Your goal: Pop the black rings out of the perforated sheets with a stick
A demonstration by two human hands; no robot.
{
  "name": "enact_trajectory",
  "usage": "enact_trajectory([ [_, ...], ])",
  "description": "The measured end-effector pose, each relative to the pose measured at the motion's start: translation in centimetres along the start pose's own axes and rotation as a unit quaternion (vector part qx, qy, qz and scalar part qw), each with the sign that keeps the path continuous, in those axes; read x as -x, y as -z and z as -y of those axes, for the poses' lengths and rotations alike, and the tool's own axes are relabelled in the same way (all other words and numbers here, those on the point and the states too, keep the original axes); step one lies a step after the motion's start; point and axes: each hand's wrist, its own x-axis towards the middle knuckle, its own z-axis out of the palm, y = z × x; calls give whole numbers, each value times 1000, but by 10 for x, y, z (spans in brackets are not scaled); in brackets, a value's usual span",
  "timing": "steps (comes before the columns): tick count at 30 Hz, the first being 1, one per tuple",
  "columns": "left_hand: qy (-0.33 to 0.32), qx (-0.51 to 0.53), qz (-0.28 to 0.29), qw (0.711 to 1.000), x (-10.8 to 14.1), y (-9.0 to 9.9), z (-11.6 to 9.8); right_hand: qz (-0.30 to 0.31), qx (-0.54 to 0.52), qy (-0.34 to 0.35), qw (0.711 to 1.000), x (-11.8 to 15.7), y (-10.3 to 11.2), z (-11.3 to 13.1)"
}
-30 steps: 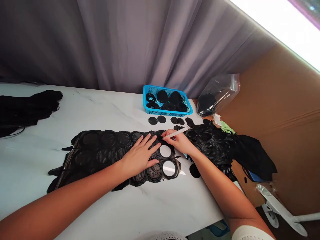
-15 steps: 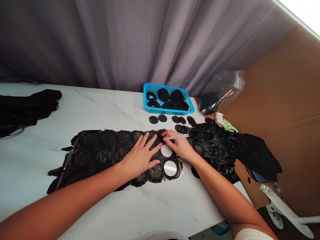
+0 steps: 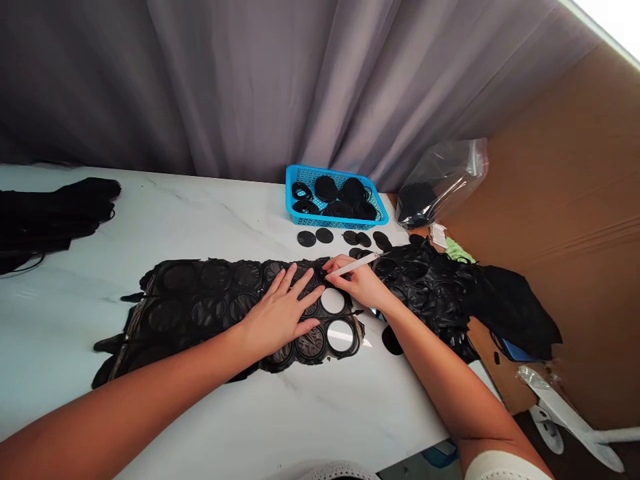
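A black moulded rubber-like sheet (image 3: 210, 310) with rows of round shapes lies on the white tabletop. Two of its rings at the right end are without their centres, and white shows through. My left hand (image 3: 285, 307) rests on the sheet with fingers spread flat. Beside it, at the sheet's upper right, my right hand (image 3: 357, 280) pinches a thin white strip-like tool (image 3: 355, 265). The tool's lower end points down at the sheet near a round; its tip is hidden by my fingers.
A blue basket (image 3: 337, 223) of black discs and rings stands at the back, with several loose discs (image 3: 324, 235) before it. Black sheet scraps (image 3: 430, 287) are heaped at right, near a clear plastic bag (image 3: 450, 170). Other black sheets (image 3: 55, 217) lie far left.
My right hand has tilted the white tool, so its upper end now points more upward and further from the tabletop. My left hand stays in place on the sheet.
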Motion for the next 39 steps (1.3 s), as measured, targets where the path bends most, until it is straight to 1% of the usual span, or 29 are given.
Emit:
enact_trajectory([
  [11,1,10,0,1000,0,1,0,4,16,9,1000,-2,1,0],
  [15,1,8,-2,1000,0,0,0,8,44,20,999,-1,2,2],
  [18,-1,4,-2,1000,0,-1,1,16,124,55,991,4,-8,7],
  [21,-5,14,-14,1000,1,-5,2,19,263,93,960,8,-18,9],
  [22,-5,19,-20,1000,1,-6,2,7,307,92,947,8,-18,8],
  [23,-4,23,-24,999,1,-6,2,-18,345,78,935,8,-15,5],
  [24,-3,27,-25,999,1,-7,2,-57,377,53,923,7,-9,2],
  [27,-2,30,-12,999,2,-5,2,-196,428,-36,881,2,23,-10],
  [28,-7,31,-6,999,3,-4,3,-226,430,-53,872,0,33,-12],
  [29,-13,32,-3,999,5,-2,4,-243,423,-58,871,-2,40,-13],
  [30,-16,33,-2,999,8,-1,6,-247,404,-54,879,-4,44,-11],
  [32,-11,28,-8,1000,15,2,11,-226,340,-29,912,-9,40,-4],
  [35,4,12,-18,1000,26,3,19,-146,226,16,963,-16,13,11],
  [37,4,8,-23,1000,32,1,21,-78,168,34,982,-21,-8,20],
  [39,7,8,-30,999,36,-1,21,-18,120,41,992,-23,-24,24],
])
